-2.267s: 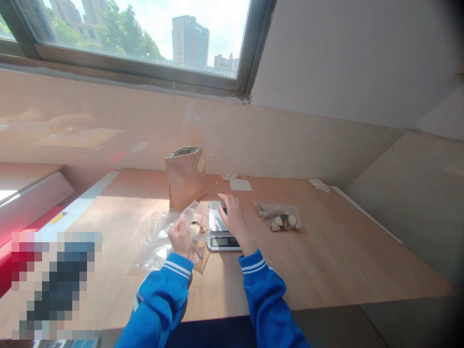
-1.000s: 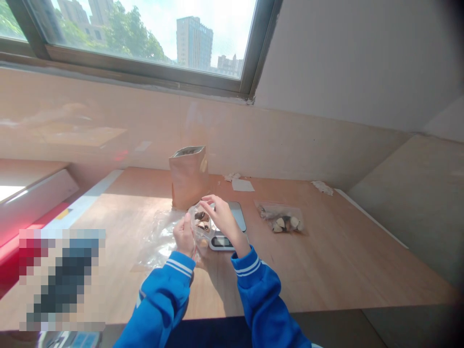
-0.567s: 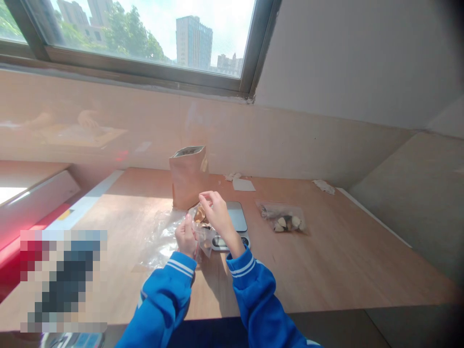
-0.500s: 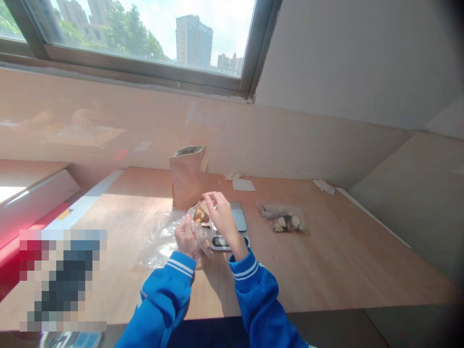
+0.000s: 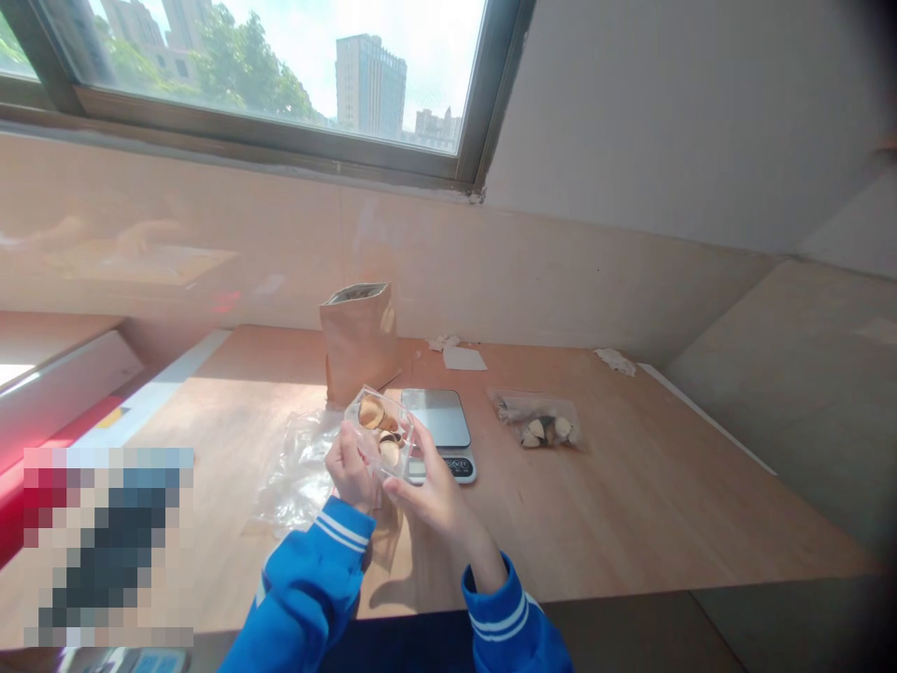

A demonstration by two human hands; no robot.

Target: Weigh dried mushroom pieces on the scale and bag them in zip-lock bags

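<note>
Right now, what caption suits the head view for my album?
Left hand and right hand hold a clear plastic bag of brown pieces beside a silver scale.

Clear glossy plastic bag [image 5: 382, 435], matt wooden table [image 5: 631, 505]

A wooden desk [image 5: 631, 505] fills the near and middle ground and runs to a pale, glossy panelled wall [image 5: 210, 252] on the far side. Above that wall is a dark-framed window [image 5: 294, 37], showing tall buildings [image 5: 369, 79], green trees [image 5: 210, 47] and bright sky. On the right rises a plain grey wall [image 5: 665, 121]. Sunlight falls across the left part of the desk. A white-and-red ledge [image 5: 70, 388] lies at the left edge.
</note>
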